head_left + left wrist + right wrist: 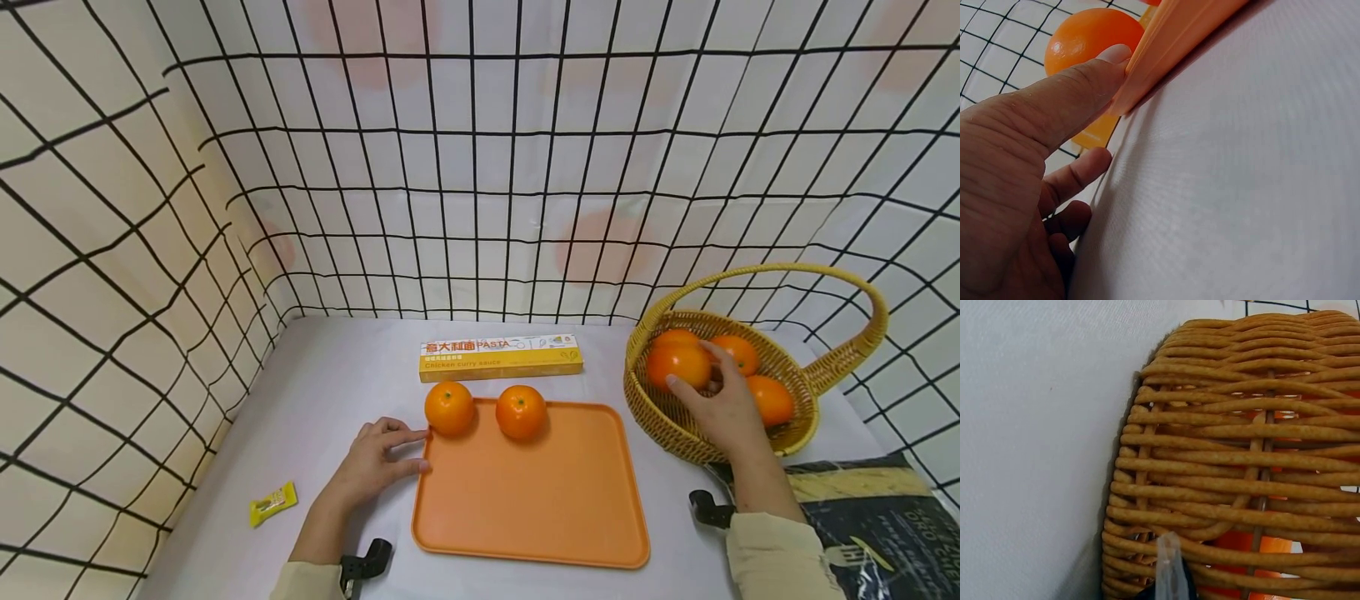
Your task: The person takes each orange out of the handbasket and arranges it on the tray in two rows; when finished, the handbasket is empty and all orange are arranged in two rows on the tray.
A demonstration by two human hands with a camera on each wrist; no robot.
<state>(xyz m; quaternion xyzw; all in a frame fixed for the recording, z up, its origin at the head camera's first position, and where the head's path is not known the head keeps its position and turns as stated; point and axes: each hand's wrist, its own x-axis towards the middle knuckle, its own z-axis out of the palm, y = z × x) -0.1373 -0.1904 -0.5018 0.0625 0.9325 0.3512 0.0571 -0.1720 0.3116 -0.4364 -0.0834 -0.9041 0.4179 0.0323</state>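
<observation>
A flat orange tray [540, 508] lies on the white table, with two oranges [449, 408] [521, 412] near its far edge. My left hand [416, 450] rests on the table at the tray's left edge, thumb and forefinger touching the rim. In the left wrist view the thumb [1085, 87] presses against the tray rim [1172, 37], with one orange [1079, 34] behind it. My right hand [701, 382] reaches into the wicker basket [660, 417] and grips an orange [675, 362] among a few others. The right wrist view shows only the basket wall [1222, 456].
A yellow pasta box [500, 357] lies behind the tray. A small yellow wrapped sweet [273, 503] sits at the near left. A dark printed bag [870, 517] lies at the near right. Black grid-patterned walls [150, 250] close in the back and left.
</observation>
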